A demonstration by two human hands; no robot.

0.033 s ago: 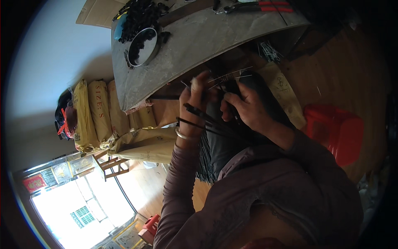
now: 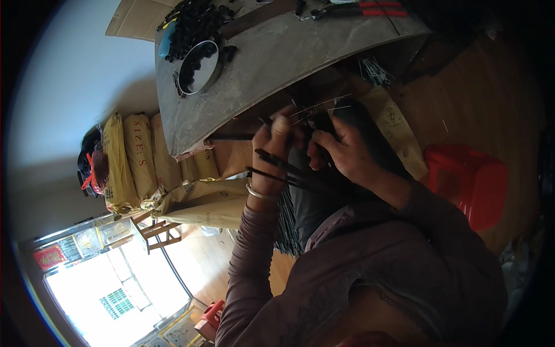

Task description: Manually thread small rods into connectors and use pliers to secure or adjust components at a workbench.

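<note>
My left hand [image 2: 270, 139], with a bracelet at the wrist, is closed. Long thin black rods [image 2: 272, 159] pass under its palm side and trail toward my lap, and a dark tip shows beside the thumb. Across from it, my right hand [image 2: 341, 147] is closed around a dark object whose kind I cannot make out. Several thin bright wires [image 2: 340, 106] stick out by its fingers, next to a ribbed, coil-like part [image 2: 316, 109]. Beside my thigh hangs a bundle of black rods [image 2: 287, 225]. The fingertips of the left hand are blurred and shaded.
A grey table [image 2: 254, 61] stands in front, bearing a round metal bowl [image 2: 215, 75], a heap of small black parts [image 2: 193, 26] and red-handled pliers [image 2: 381, 8]. Yellow sacks [image 2: 139, 153] lean at left. A red plastic stool [image 2: 468, 185] is at right, metal pins [image 2: 376, 72] under the table.
My left hand has shifted slightly down and toward the right hand, its fingers tilting. The right hand stays nearly where it was.
</note>
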